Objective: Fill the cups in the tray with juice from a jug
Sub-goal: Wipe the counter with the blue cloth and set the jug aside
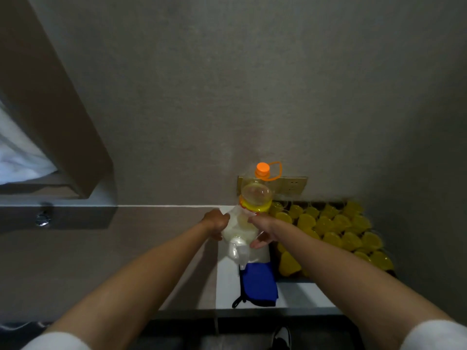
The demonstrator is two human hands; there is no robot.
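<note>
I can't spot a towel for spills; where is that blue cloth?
In the head view, the blue cloth lies on the white counter, just left of the tray of cups and near the jug.

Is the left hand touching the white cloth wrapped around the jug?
Touching. The head view shows the left hand pressed against the white cloth covering the jug, with no gap between them.

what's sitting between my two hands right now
Head view: the jug, its lower body wrapped in white tissue, stands between left hand and right hand.
</note>
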